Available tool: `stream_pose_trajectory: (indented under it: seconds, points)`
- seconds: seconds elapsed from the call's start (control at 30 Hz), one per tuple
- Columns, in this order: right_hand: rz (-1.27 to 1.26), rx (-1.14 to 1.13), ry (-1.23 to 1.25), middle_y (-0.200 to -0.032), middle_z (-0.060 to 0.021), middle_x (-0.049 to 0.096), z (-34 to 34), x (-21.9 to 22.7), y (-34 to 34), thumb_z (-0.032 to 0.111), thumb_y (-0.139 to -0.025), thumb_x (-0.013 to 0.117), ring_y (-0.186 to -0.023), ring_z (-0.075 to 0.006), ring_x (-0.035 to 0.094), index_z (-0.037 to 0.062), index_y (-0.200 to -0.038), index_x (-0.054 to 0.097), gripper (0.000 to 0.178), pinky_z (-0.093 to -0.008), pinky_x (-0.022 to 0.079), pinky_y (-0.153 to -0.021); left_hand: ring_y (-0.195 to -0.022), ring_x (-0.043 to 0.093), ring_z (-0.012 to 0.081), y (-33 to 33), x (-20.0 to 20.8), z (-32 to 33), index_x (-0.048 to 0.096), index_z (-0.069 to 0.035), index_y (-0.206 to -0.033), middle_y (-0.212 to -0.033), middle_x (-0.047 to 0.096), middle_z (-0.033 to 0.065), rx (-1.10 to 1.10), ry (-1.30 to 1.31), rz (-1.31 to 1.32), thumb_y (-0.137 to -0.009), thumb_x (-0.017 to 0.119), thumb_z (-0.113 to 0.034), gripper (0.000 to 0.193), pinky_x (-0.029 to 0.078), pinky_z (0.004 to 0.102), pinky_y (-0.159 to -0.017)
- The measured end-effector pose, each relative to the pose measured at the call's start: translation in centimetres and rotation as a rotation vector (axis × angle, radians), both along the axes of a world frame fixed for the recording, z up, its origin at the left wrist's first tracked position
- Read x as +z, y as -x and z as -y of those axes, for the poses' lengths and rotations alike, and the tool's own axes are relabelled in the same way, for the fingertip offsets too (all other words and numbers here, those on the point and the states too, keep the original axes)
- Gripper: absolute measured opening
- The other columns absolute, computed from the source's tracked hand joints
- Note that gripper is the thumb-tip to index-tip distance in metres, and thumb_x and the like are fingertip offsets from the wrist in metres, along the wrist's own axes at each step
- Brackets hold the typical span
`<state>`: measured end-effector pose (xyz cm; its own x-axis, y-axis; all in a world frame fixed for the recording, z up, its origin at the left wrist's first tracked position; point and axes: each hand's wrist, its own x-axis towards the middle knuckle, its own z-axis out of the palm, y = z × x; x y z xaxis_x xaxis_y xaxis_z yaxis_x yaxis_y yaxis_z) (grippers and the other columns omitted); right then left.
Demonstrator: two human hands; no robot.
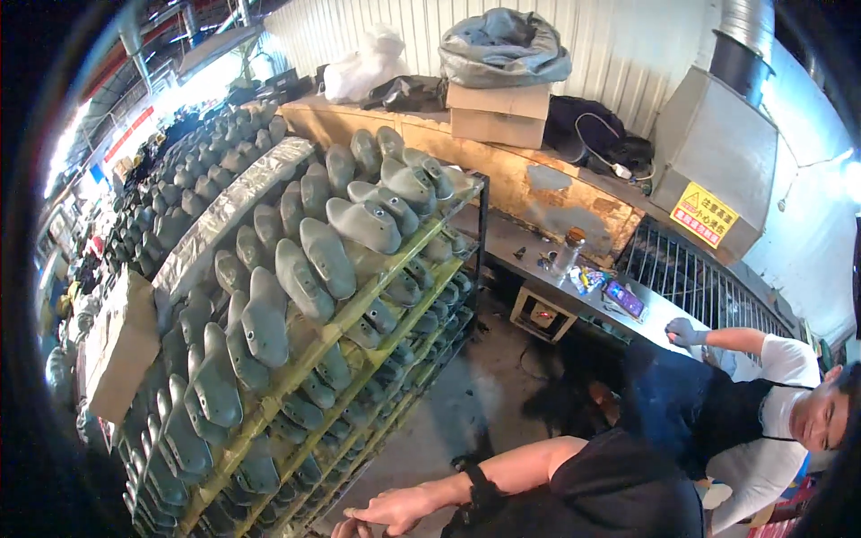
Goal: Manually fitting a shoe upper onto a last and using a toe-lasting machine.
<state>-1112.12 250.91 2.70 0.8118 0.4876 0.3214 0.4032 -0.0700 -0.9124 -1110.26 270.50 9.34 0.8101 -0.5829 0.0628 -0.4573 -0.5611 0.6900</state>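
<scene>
My right arm, in a black sleeve and with a black band at the wrist, reaches leftward along the lower edge. My right hand (395, 510) is open, its fingers apart and partly cut off by the picture's edge; I see nothing held in it. Close by stands a tall rack with yellow-edged shelves (296, 369), packed with grey-green clogs (266, 316) set in rows. Some clogs show small round holes at their sides. The hand appears apart from the rack. My left hand does not show.
A co-worker (785, 408) in a white shirt, dark apron and grey glove stands at right beside a metal bench (664, 312) holding a bottle (567, 254) and phone (625, 299). Behind are a cardboard box (498, 115), a grate (695, 269) and a metal hood (717, 152).
</scene>
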Motion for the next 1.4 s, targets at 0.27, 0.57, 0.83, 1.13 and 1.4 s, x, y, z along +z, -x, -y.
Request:
stream_pose_trajectory:
  seconds: [0.27,0.57,0.83,1.13,1.4]
  points:
    - [-0.223,0.019,0.074,-0.088,-0.0288,0.066,1.9,-0.8,0.1,0.007,-0.073,0.068,-0.082,-0.0469,0.067,-0.0123,-0.137,0.039,0.073,-0.0519,0.051,-0.06,-0.064,0.062,0.0249,-0.1,0.4,3.1,0.074,0.001,-0.107,-0.082,0.071,0.0164,-0.028,-0.109,0.099,-0.104,0.062,-0.023,0.026,0.052,0.0381,-0.06]
    - [-0.324,0.155,0.003,-0.096,-0.0285,0.067,2.0,3.9,2.5,0.014,-0.082,0.068,-0.09,-0.0478,0.064,-0.002,-0.152,0.027,0.082,-0.0524,0.05,-0.076,-0.073,0.069,0.0343,1.4,1.7,1.4,0.074,0.001,-0.098,-0.085,0.071,0.0184,0.055,-0.154,0.033,-0.097,0.071,-0.019,0.02,0.055,0.0399,-0.065]
    - [-0.308,0.134,0.347,-0.107,-0.0353,0.065,-1.0,3.1,2.6,0.019,-0.084,0.066,-0.098,-0.051,0.065,0.0012,-0.16,0.015,0.093,-0.053,0.053,-0.086,-0.077,0.067,0.0388,3.0,0.5,-2.2,0.069,-0.006,-0.091,-0.084,0.067,0.0145,0.12,-0.07,0.045,-0.087,0.071,-0.023,0.017,0.056,0.0463,-0.067]
    - [-0.642,-0.028,0.125,-0.119,-0.0119,0.073,-8.5,6.2,4.4,0.015,-0.094,0.075,-0.108,-0.0147,0.066,0.0037,-0.16,0.031,0.08,-0.032,0.052,-0.098,-0.081,0.071,0.0348,1.4,1.2,-15.0,0.074,-0.007,-0.107,-0.092,0.071,0.0128,-0.119,-0.043,0.027,-0.093,0.071,-0.031,0.028,0.06,0.0434,-0.073]
    - [-0.839,0.095,0.068,-0.117,-0.009,0.071,-20.2,6.7,1.9,0.015,-0.094,0.077,-0.104,-0.0114,0.064,0.0054,-0.163,0.022,0.088,-0.0282,0.053,-0.094,-0.081,0.073,0.0308,2.5,-0.7,-28.0,0.074,-0.009,-0.108,-0.095,0.072,0.0116,0.079,0.165,-0.087,-0.092,0.075,-0.03,0.026,0.06,0.0411,-0.069]
